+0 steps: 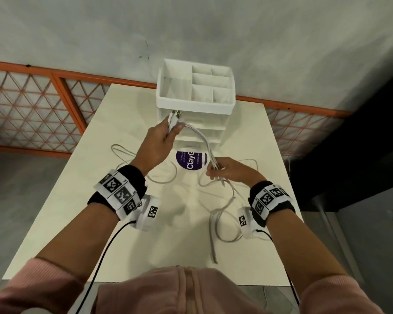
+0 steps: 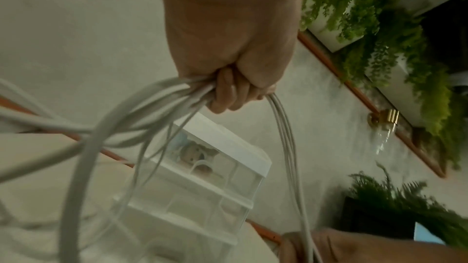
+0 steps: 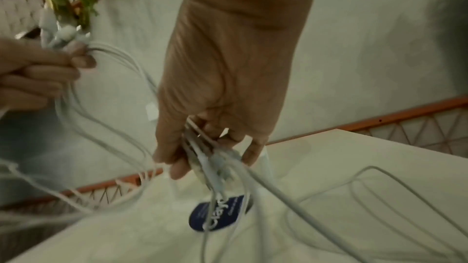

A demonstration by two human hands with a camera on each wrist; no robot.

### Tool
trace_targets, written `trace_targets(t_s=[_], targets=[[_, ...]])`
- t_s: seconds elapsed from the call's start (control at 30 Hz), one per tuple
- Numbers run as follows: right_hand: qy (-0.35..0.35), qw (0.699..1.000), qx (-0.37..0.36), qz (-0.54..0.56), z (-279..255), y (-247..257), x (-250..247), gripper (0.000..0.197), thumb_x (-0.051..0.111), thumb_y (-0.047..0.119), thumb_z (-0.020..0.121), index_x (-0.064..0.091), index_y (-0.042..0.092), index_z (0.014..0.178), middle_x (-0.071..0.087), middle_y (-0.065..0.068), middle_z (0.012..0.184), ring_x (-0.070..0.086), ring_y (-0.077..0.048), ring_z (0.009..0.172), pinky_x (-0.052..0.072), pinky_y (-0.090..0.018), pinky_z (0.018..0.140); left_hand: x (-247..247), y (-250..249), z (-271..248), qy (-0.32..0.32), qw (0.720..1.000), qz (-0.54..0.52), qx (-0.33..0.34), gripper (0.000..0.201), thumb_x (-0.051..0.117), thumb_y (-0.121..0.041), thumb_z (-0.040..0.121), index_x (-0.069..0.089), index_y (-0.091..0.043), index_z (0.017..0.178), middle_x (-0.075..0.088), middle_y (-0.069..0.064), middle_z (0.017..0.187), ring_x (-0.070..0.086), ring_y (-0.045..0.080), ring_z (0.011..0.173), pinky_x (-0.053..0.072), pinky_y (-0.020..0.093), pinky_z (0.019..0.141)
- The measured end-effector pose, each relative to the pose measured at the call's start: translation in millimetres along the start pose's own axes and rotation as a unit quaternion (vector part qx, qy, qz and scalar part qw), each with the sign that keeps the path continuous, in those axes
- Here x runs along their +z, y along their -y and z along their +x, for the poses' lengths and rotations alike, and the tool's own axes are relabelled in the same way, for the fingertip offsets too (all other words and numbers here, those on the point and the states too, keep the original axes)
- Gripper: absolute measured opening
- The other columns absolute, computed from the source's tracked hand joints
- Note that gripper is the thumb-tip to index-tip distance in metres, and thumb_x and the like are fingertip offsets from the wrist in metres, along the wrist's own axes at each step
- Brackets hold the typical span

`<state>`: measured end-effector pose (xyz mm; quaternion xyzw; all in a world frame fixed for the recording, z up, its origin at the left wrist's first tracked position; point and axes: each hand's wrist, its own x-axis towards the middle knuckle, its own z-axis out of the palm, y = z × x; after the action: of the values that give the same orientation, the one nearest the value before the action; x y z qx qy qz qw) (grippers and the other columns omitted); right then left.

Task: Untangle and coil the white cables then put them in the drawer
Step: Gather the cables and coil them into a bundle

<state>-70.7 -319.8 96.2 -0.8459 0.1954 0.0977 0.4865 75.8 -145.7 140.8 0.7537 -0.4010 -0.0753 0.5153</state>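
My left hand (image 1: 161, 138) is raised above the pale table (image 1: 77, 200), fist closed round one end of the thin white cables (image 1: 204, 141), plug ends sticking out past my fingers (image 2: 229, 91) toward the white plastic drawer unit with a divided top tray (image 1: 194, 103). Holding the plugs together high probably lets the strands hang so I can see which crosses which. My right hand (image 1: 227, 169) sits lower and nearer me, fingers (image 3: 177, 165) loosely curled round the same bundle further down, more of a sliding guide grip than a clamp. Between both hands the strands run taut-ish and side by side. Slack loops lie on the table left and right of a round purple sticker (image 1: 191, 160), so the cables are not coiled yet. Drawers look closed; none pulled out as far as I can tell.
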Motion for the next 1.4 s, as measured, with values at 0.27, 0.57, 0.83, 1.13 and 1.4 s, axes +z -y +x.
trace_targets(t_s=[0.27,0.57,0.83,1.13,1.4], targets=[[-0.029,0.979,0.114,-0.168,5.0,-49.4,-1.6,0.014,0.064,0.024,0.087,0.064,0.013,0.081,0.061,-0.004,0.097,0.051,-0.02,0.093,0.041,-0.037,0.089,-18.6,9.4,6.0,-0.131,0.991,0.005,0.005,0.019,0.042,-0.022,0.1,0.048,-0.012,0.085,0.037,-0.009,0.055,0.039,0.0,0.044,0.027,0.016,0.045],[-0.055,0.99,0.067,-0.114,11.4,-52.3,26.6,0.005,0.068,0.011,0.08,0.068,0.006,0.082,0.065,-0.004,0.08,0.057,-0.015,0.072,0.046,-0.027,0.071,-11.7,53.2,-7.0,-0.03,0.978,0.202,-0.038,0.033,0.045,-0.023,0.098,0.053,0.004,0.115,0.066,0.033,0.093,0.059,0.051,0.086,0.041,0.043,0.07],[0.157,0.966,0.083,-0.187,4.6,-55.6,87.0,0.028,0.084,0.021,0.065,0.068,0.012,0.085,0.065,0.005,0.074,0.058,-0.009,0.069,0.047,-0.023,0.067,20.1,68.7,-38.4,0.086,0.971,0.212,-0.074,0.031,0.044,-0.022,0.098,0.051,0.007,0.108,0.065,0.033,0.096,0.059,0.049,0.087,0.041,0.044,0.069],[0.177,0.976,0.043,-0.12,-0.1,-32.1,60.9,0.015,0.074,0.01,0.078,0.061,0.018,0.079,0.061,0.007,0.071,0.054,0.005,0.057,0.042,-0.013,0.058,16.8,44.0,-48.6,0.144,0.976,-0.017,-0.159,0.038,0.051,-0.044,0.092,0.036,-0.01,0.1,0.039,-0.004,0.064,0.035,0.011,0.053,0.034,0.024,0.052],[-0.062,0.984,-0.075,0.147,-16.2,44.8,11.1,0.012,0.069,0.003,0.081,0.06,0.011,0.081,0.059,-0.005,0.074,0.06,-0.012,0.065,0.055,-0.018,0.064,27.5,26.9,-47.9,0.161,0.94,-0.244,-0.176,0.028,0.029,-0.036,0.101,0.04,-0.013,0.091,0.028,-0.013,0.058,0.025,0.002,0.046,0.029,0.016,0.048]])
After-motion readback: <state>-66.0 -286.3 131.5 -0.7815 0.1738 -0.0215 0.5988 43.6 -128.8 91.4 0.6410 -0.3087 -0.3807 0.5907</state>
